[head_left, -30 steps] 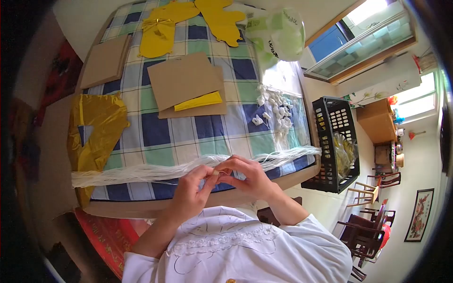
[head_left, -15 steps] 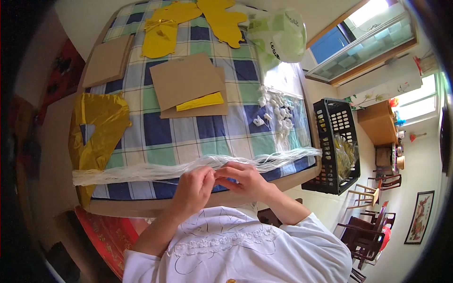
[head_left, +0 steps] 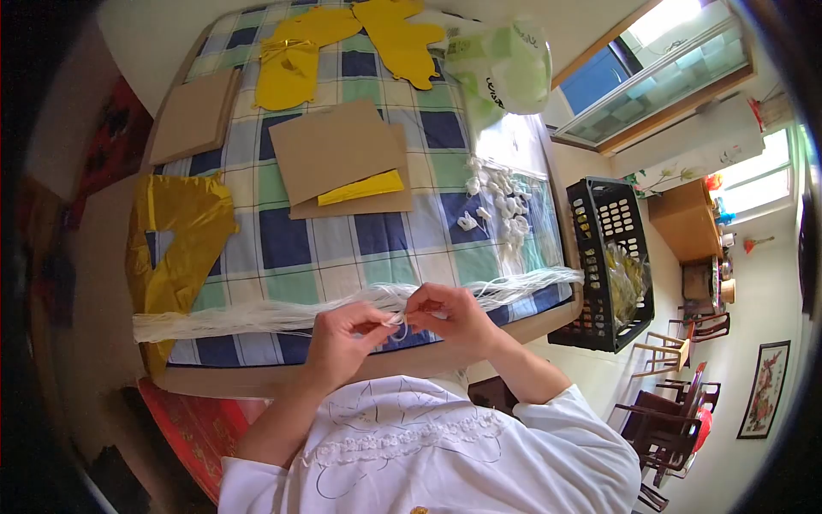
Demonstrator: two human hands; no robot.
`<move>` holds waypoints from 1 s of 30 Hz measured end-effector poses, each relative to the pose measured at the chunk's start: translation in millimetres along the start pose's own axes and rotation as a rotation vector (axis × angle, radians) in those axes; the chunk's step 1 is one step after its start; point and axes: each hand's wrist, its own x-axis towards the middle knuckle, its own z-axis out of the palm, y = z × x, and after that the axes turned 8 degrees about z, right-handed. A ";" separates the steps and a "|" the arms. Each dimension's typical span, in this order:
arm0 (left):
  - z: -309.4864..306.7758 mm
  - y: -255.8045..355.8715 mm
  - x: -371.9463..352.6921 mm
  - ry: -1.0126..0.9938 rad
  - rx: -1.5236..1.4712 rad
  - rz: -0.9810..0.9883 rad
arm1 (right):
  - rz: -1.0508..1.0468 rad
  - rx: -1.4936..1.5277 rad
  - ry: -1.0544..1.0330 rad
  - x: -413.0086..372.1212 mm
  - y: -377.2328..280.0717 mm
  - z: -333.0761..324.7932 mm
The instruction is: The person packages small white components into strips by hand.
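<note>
A long bundle of thin white strings (head_left: 231, 319) stretches across the near edge of the checked cloth (head_left: 368, 265). Over its middle, my left hand (head_left: 349, 336) pinches a small looped piece of white string (head_left: 398, 324). My right hand (head_left: 449, 315) is closed on the same string from the other side, fingertips nearly touching those of the left. Small white knotted pieces (head_left: 512, 206) lie in a cluster at the right of the cloth. Cardboard sheets (head_left: 330, 146) with a yellow strip (head_left: 361, 187) between them are beyond my hands.
Gold foil (head_left: 184, 248) hangs over the left edge. Yellow shaped sheets (head_left: 398, 43) and a plastic bag (head_left: 505, 64) lie at the far side. Another cardboard stack (head_left: 197, 116) is at the far left. A black crate (head_left: 610, 265) stands off the right edge.
My hands have opened out of their close bunch and moved slightly apart at the fingertips. A small loop of white string now shows between them.
</note>
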 end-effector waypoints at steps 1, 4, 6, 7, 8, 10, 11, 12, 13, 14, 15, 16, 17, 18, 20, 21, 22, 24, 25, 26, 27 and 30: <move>4.2 7.0 -1.4 0.045 0.208 0.159 | -0.002 -0.037 0.017 0.2 1.6 -0.4; 10.7 12.3 -1.0 0.088 0.370 0.283 | -0.025 -0.155 0.065 4.2 4.9 -1.5; 14.0 13.0 -1.2 0.099 0.416 0.325 | -0.054 -0.238 0.107 5.5 3.8 -0.2; 15.2 13.2 -0.9 0.103 0.391 0.318 | -0.089 -0.267 0.132 5.7 3.1 0.8; 15.6 13.1 -0.7 0.106 0.366 0.311 | -0.126 -0.296 0.158 5.6 2.2 2.2; 19.7 -2.0 -1.8 0.173 0.023 0.117 | -0.186 -0.335 0.196 4.3 1.3 5.3; 21.9 -10.3 -1.2 0.205 -0.149 0.018 | -0.209 -0.345 0.206 3.4 1.1 6.5; 23.8 -15.6 0.7 0.236 -0.204 -0.002 | -0.233 -0.356 0.216 2.8 0.6 7.8; 26.1 -19.8 2.7 0.268 -0.260 -0.023 | -0.250 -0.336 0.235 2.4 -0.1 9.5; 27.0 -21.6 4.5 0.300 -0.316 -0.044 | -0.267 -0.317 0.253 2.4 -1.0 11.1; 25.6 -17.3 5.8 0.249 -0.433 -0.143 | -0.283 -0.298 0.271 2.4 -1.5 12.4; 23.0 -9.5 6.7 0.197 -0.548 -0.242 | -0.310 -0.305 0.289 2.6 -1.5 13.2; 21.3 -5.5 6.9 0.145 -0.661 -0.341 | -0.337 -0.310 0.306 3.3 -1.2 14.2; 21.7 -8.4 5.3 0.173 -0.570 -0.290 | -0.363 -0.315 0.326 3.7 -1.2 15.1; 23.6 -15.8 1.2 0.222 -0.386 -0.187 | -0.309 -0.348 0.331 3.3 -5.0 14.9; 22.8 -14.0 1.6 0.262 -0.158 -0.055 | -0.282 -0.366 0.335 3.0 -6.4 14.1; 21.7 -10.8 2.2 0.300 0.070 0.077 | -0.312 -0.461 0.277 2.1 -5.4 12.2; 17.6 -9.8 5.2 0.292 0.366 0.232 | -0.370 -0.651 0.154 0.2 -3.4 7.6; 12.5 -11.1 6.9 0.246 0.433 0.254 | -0.401 -0.645 0.146 -1.8 -7.0 7.5; 10.3 -11.9 7.6 0.198 0.498 0.277 | -0.431 -0.639 0.141 -4.6 -14.4 7.8; 10.0 -9.2 7.0 0.127 0.421 0.278 | -0.460 -0.634 0.136 -5.2 -19.6 7.2; 11.5 -2.0 4.1 0.013 0.083 0.174 | -0.318 -0.375 0.218 6.3 -21.9 0.5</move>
